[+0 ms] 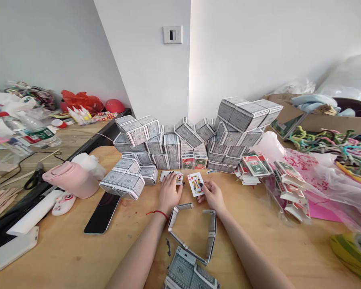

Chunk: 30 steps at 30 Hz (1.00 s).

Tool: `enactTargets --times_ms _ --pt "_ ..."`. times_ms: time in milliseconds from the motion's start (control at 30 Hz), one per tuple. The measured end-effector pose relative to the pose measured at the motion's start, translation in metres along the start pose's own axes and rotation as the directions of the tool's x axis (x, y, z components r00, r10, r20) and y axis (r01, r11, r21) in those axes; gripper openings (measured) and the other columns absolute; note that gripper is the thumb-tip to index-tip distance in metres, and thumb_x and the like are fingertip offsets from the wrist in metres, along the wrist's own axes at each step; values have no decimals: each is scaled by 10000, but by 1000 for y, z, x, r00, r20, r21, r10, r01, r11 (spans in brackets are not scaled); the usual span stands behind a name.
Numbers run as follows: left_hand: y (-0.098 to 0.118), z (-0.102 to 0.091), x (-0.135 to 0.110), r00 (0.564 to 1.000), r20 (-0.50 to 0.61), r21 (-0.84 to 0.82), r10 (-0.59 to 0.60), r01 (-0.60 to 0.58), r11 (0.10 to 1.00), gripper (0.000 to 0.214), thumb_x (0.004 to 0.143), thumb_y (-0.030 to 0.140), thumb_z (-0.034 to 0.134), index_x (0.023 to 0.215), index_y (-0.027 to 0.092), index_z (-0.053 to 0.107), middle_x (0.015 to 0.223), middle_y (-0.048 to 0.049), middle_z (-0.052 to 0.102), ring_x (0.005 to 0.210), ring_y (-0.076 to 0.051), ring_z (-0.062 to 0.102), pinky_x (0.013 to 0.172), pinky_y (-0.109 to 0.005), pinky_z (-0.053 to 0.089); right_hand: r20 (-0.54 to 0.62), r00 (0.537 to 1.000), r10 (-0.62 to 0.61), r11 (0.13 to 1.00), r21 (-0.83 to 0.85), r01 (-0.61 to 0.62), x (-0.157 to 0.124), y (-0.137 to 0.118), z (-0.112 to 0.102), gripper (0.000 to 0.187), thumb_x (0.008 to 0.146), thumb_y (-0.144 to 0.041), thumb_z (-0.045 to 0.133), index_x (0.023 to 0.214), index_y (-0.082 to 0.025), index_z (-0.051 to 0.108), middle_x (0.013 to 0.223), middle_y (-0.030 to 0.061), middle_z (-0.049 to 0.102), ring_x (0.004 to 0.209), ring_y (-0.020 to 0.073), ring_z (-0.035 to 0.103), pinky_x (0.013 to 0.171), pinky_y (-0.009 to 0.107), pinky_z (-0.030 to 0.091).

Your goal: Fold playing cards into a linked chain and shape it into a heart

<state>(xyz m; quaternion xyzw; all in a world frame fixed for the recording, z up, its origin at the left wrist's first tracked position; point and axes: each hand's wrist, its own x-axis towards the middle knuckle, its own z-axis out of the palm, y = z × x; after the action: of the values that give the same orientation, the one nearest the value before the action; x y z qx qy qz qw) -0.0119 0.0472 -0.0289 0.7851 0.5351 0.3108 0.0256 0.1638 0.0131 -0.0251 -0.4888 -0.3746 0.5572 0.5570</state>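
My right hand (212, 194) pinches a playing card (195, 183), a king with red hearts, by its lower right edge, face up. Beside it, my left hand (169, 192) lies flat with fingers stretched over some playing cards (179, 179) on the table; the fingers cover most of them. Between my forearms stands an open ring of folded playing cards (210, 237), with a gap at its far side. Nearer to me is a block of joined cards (180, 269), patterned backs up.
Behind my hands, stacked card blocks (171, 146) and card boxes (200, 160) form a row. A phone (102, 212) and pink cup (74, 180) are left. Empty card boxes (291, 188), plastic bags (327, 172) and a tape roll (353, 253) lie right.
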Motion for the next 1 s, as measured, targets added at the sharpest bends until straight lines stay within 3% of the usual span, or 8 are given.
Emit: enactTargets --times_ms 200,333,467,700,800,1000 --pt "7 -8 -2 991 -107 -116 85 -98 988 250 824 224 426 1009 221 595 1015 -45 645 977 -177 574 941 -395 371 44 999 -20 1000 -18 21 -4 -1 -3 395 653 -466 610 870 -190 427 575 -32 606 385 123 564 359 231 476" --pt "17 -18 -2 958 -240 -186 159 -206 961 235 822 173 437 986 215 599 984 -35 654 947 -151 581 950 -378 355 61 998 -29 998 -45 32 -7 -2 -2 359 672 -480 586 822 -185 445 539 -36 585 382 119 554 352 219 453" --pt "28 -23 -3 930 -226 -234 291 -342 910 189 807 159 466 894 212 626 888 -27 657 943 -156 551 896 -356 379 75 997 -22 999 -38 25 -9 -1 -4 361 677 -494 571 826 -178 478 550 -25 594 378 112 543 346 211 433" --pt "35 -32 -13 944 -286 -30 167 -183 983 138 744 224 584 834 275 675 588 -5 566 656 -135 507 719 -322 330 67 998 -19 999 -47 23 -15 -4 -6 359 695 -480 561 848 -158 525 533 -18 585 368 99 511 358 208 413" --pt "35 -35 -15 940 -292 -91 174 -209 974 149 754 201 572 852 268 663 579 19 595 614 -114 525 754 -325 326 51 998 -22 996 -86 26 -17 -6 -6 377 690 -486 564 858 -149 546 478 -28 559 340 94 478 342 203 381" --pt "34 -35 -12 934 -305 -267 185 -270 925 145 758 156 548 825 240 645 775 5 672 772 -133 592 895 -375 340 11 1000 -25 991 -134 26 -18 -8 -6 412 663 -494 577 873 -140 584 439 -58 493 287 63 354 293 194 248"
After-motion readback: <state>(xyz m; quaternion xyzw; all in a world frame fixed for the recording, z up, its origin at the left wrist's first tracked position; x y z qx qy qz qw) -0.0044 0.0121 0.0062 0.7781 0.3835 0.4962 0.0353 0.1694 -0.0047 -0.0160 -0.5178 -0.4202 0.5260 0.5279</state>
